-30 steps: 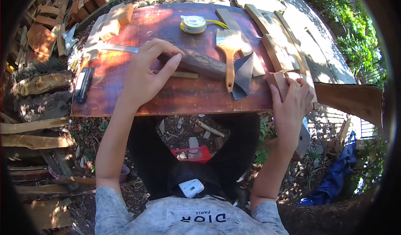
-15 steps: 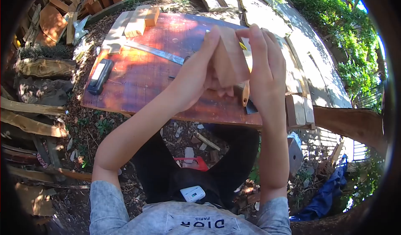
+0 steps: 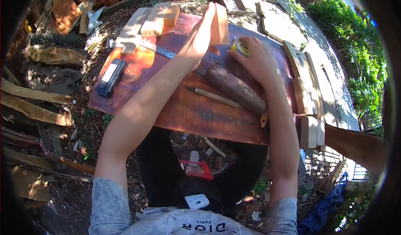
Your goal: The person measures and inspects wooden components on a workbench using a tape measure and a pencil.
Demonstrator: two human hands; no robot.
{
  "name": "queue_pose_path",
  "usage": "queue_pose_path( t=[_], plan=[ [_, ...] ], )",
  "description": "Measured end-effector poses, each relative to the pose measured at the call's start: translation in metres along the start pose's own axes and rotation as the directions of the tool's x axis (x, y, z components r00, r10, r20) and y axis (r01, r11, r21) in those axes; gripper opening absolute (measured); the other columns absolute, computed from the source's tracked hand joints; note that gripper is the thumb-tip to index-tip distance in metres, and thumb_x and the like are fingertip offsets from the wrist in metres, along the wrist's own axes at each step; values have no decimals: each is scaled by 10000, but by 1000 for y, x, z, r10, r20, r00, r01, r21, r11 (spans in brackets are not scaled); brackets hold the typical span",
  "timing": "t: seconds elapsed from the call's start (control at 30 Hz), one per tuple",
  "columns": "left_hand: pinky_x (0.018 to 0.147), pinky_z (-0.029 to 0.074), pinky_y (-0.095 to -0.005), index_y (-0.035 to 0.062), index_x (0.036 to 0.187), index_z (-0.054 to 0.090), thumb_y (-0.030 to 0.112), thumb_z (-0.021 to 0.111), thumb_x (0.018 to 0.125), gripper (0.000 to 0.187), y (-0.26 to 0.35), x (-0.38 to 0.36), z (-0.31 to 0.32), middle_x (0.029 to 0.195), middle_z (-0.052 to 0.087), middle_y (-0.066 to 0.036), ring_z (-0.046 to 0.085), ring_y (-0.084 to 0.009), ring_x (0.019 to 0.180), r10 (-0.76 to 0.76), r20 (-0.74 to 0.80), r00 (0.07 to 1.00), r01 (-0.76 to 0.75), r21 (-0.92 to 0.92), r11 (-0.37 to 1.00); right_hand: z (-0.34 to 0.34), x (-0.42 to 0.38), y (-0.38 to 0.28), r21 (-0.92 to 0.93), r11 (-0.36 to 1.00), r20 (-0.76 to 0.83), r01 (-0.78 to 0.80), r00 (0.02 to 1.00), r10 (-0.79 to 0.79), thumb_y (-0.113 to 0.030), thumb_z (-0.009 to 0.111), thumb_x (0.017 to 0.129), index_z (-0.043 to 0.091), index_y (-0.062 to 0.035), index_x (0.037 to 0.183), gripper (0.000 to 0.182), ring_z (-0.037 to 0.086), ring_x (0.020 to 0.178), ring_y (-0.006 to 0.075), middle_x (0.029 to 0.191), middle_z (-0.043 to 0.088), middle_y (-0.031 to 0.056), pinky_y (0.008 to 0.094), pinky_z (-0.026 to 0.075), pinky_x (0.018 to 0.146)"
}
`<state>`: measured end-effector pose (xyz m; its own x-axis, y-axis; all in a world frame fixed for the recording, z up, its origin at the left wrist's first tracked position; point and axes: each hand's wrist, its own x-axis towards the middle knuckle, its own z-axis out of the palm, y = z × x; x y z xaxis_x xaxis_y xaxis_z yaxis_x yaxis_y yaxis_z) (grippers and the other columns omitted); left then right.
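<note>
My left hand (image 3: pixel 203 36) is raised over the far part of the table, gripping a wooden block (image 3: pixel 220 24) with its palm and fingers along the block's left side. To the right, my right hand (image 3: pixel 260 59) has its fingers curled round a yellow tape measure (image 3: pixel 241 47), which they partly cover. Below my hands lies a rounded brown length of wood (image 3: pixel 234 88). Beside it is a slim dark-tipped tool with a pale wooden handle (image 3: pixel 217 98). Another wooden handle (image 3: pixel 264 119) shows next to my right forearm. A metal ruler (image 3: pixel 158 49) passes behind my left arm.
The reddish table (image 3: pixel 184 124) bears a black case (image 3: pixel 112 78) at left and wooden blocks (image 3: pixel 153 21) at the far left corner. More timber pieces (image 3: pixel 308 95) line the right edge. Logs (image 3: pixel 37 93) lie left of the table, on littered ground.
My right hand has left the block and come down to the right, round the tape measure. My left hand has carried the block farther away. The brown wood and slim tool are now uncovered.
</note>
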<state>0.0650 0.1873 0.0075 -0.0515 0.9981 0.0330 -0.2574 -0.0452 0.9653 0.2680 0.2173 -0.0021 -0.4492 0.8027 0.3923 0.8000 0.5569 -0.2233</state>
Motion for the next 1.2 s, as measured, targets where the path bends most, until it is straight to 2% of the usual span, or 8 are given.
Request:
queue_pose_path(
  t=[0.07, 0.13, 0.23, 0.37, 0.67, 0.9, 1.03, 1.2],
  plan=[
    [671, 506, -318, 148, 1232, 636, 738, 408, 995, 675, -2, 1, -1, 1047, 698, -2, 647, -97, 931, 22, 50, 998, -24, 34, 999, -1, 1, 6, 376, 904, 31, -205, 977, 209, -555, 638, 937, 635, -78, 1266, 579, 674, 954, 309, 1098, 691, 170, 407, 521, 860],
    [720, 514, -321, 125, 1283, 618, 724, 417, 1002, 692, -3, 2, -5, 1066, 689, -16, 640, -104, 950, 1, 114, 993, -10, 73, 997, -12, 3, 2, 781, 551, 95, -296, 927, 363, -537, 554, 990, 647, -21, 1158, 550, 666, 808, 225, 934, 702, 149, 335, 510, 734],
    [841, 533, -335, 71, 1356, 546, 675, 392, 1036, 701, -5, -4, 1, 1151, 648, -89, 616, -159, 1069, 32, 70, 997, -46, 196, 979, -21, 3, 7, 972, 124, 135, -198, 911, 389, -549, 494, 1009, 648, 11, 1071, 584, 670, 817, 218, 921, 701, 157, 329, 498, 698],
    [1006, 470, -345, 45, 1403, 529, 605, 464, 1047, 667, -9, -14, 11, 1279, 621, -122, 588, -197, 1192, 161, 107, 981, -190, 380, 905, -29, -2, 2, 989, -54, 151, -141, 934, 324, -527, 391, 1036, 639, 9, 1035, 590, 687, 805, 240, 908, 699, 159, 328, 496, 653],
    [1141, 356, -322, 123, 1500, 496, 535, 434, 1088, 585, -11, -14, 10, 1420, 548, -79, 487, -150, 1329, 120, 239, 964, -182, 256, 949, -15, -5, -10, 971, 118, 190, -206, 973, 132, -516, 413, 1029, 634, -26, 1055, 538, 685, 813, 199, 896, 709, 120, 310, 495, 667],
    [1145, 418, -422, 42, 1421, 459, 578, 439, 1067, 643, -23, 8, 0, 1356, 590, -114, 526, -244, 1353, 82, 13, 997, -80, -152, 985, -16, -9, -17, 882, 251, 375, -399, 916, 142, -508, 518, 993, 666, -18, 1103, 523, 673, 802, 178, 886, 695, 86, 305, 489, 682],
    [1014, 510, -498, 87, 1321, 513, 564, 395, 1082, 546, 10, 7, -10, 1191, 634, -96, 633, -263, 1136, 62, -176, 982, -133, -427, 894, -7, -8, -14, 795, 359, 482, -489, 868, 115, -496, 544, 979, 686, -22, 1091, 508, 650, 786, 162, 896, 690, 67, 301, 469, 660],
    [1022, 495, -510, 120, 1335, 516, 527, 360, 1097, 497, -2, 31, -47, 1234, 621, -82, 622, -252, 1143, 264, -86, 961, -271, -501, 822, -16, -8, -21, 747, 329, 556, -578, 814, 168, -474, 540, 975, 689, -50, 1054, 457, 643, 789, 148, 904, 689, 55, 293, 452, 646]
  ],
)
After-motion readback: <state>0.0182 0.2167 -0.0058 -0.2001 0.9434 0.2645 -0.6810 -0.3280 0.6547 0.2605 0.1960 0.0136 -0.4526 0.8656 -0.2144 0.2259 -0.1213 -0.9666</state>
